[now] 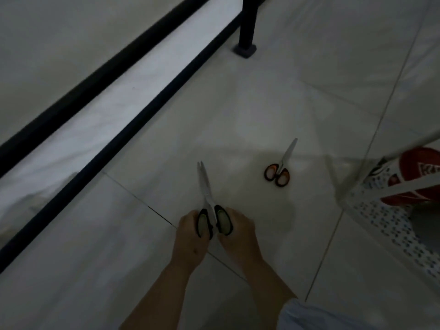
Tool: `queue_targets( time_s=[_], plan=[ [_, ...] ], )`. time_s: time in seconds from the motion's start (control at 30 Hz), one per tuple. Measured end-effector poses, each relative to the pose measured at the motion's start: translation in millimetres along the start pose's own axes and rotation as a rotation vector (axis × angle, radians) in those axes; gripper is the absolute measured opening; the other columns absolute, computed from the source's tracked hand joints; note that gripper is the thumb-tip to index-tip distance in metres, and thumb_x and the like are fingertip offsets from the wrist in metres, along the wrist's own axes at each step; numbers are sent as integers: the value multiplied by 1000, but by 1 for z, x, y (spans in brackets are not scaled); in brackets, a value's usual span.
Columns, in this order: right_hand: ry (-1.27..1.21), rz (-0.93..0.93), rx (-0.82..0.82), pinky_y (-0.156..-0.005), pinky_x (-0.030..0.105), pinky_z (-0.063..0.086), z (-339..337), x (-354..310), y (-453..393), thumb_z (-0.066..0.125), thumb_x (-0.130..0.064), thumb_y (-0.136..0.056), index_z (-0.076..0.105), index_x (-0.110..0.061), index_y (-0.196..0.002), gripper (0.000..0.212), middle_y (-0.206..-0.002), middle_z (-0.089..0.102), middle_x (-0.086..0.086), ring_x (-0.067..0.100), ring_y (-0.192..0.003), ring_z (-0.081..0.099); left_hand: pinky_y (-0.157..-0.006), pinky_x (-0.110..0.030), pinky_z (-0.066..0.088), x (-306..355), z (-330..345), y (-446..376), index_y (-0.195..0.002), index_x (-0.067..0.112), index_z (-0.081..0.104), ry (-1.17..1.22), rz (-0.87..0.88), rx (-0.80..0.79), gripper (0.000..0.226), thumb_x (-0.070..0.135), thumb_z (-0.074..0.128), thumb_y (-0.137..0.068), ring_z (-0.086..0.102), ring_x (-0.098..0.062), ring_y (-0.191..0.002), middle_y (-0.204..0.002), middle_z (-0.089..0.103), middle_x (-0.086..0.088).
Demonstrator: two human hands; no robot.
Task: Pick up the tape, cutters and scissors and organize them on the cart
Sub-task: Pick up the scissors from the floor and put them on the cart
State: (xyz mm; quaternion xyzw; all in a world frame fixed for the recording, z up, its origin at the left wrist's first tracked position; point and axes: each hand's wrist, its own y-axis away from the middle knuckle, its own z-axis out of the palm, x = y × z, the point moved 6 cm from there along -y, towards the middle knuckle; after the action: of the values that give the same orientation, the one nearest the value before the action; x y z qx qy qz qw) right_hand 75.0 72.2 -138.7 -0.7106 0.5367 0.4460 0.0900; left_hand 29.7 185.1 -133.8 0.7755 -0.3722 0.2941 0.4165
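Large scissors (205,186) with black and grey handles point away from me, blades nearly together, above the white tiled floor. My left hand (189,239) grips the left handle loop and my right hand (238,236) grips the right one. Smaller scissors (281,166) with orange and black handles lie on the floor to the right and a little farther off, blades pointing up and right. The white perforated cart (381,217) stands at the right edge. No tape or cutters show in this view.
A red packet (421,172) sits on the cart behind its white rail. A black metal frame (114,96) with a white panel runs diagonally along the left. Its black post and foot (246,47) stand at the top centre.
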Motion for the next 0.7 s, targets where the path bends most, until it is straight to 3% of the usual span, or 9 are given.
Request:
queue_targets(
  time_s=[0.1, 0.2, 0.27, 0.37, 0.47, 0.5, 0.6, 0.7],
  plan=[
    [-58, 45, 25, -96, 39, 43, 8, 1, -4, 58, -11, -86, 53, -9, -123, 37, -122, 58, 10, 26, -112, 52, -60, -38, 35, 0, 1, -7, -71, 12, 46, -101, 79, 45, 24, 16, 44, -95, 45, -29, -68, -68, 50, -7],
    [-80, 76, 60, -100, 37, 41, 7, 3, -3, 58, -6, -84, 52, -9, -124, 41, -126, 56, 10, 25, -116, 49, -65, -44, 44, 0, 4, -9, -79, 1, 57, -136, 70, 33, 20, 10, 46, -93, 52, -40, -77, -76, 58, -22],
    [-76, 60, 92, -99, 37, 41, 1, 3, -2, 60, -2, -79, 54, -8, -121, 43, -123, 59, 10, 26, -113, 52, -66, -41, 45, -1, 5, -8, -84, -2, 59, -148, 50, 44, 17, 7, 47, -91, 56, -35, -79, -81, 63, -21],
    [-77, 45, 129, -93, 39, 44, -12, 1, 3, 63, -5, -75, 60, -7, -112, 37, -111, 64, 11, 28, -104, 56, -59, -42, 46, 5, 10, -2, -80, -1, 61, -119, 50, 36, 17, 2, 48, -89, 58, -34, -66, -73, 64, -20],
    [-34, 8, 147, -89, 34, 42, -26, -4, 9, 63, -9, -76, 62, -6, -103, 27, -105, 64, 11, 30, -101, 54, -59, -29, 50, 18, 16, 9, -81, 24, 62, -19, 45, 23, 23, 6, 51, -90, 60, -8, -65, -75, 65, -1],
    [-22, 0, 161, -90, 31, 39, -33, -6, 13, 63, -9, -76, 62, -8, -105, 28, -109, 62, 10, 29, -104, 51, -62, -27, 52, 22, 17, 13, -87, 28, 60, 9, 35, 27, 24, 6, 51, -90, 61, -6, -70, -82, 65, 0],
    [-15, -37, 219, -92, 24, 33, -58, -18, 26, 65, -6, -76, 61, -10, -113, 38, -120, 58, 7, 28, -111, 42, -81, -45, 54, 38, 17, 26, -116, 13, 55, 18, -15, 25, 29, 6, 53, -89, 59, -25, -89, -108, 59, -13],
    [25, -72, 265, -92, 20, 28, -90, -29, 43, 67, -7, -75, 61, -8, -113, 39, -125, 56, 8, 30, -114, 42, -82, -46, 54, 69, 14, 38, -124, 8, 51, 30, 51, 18, 36, 6, 55, -88, 59, -28, -91, -112, 55, -15]
  ],
)
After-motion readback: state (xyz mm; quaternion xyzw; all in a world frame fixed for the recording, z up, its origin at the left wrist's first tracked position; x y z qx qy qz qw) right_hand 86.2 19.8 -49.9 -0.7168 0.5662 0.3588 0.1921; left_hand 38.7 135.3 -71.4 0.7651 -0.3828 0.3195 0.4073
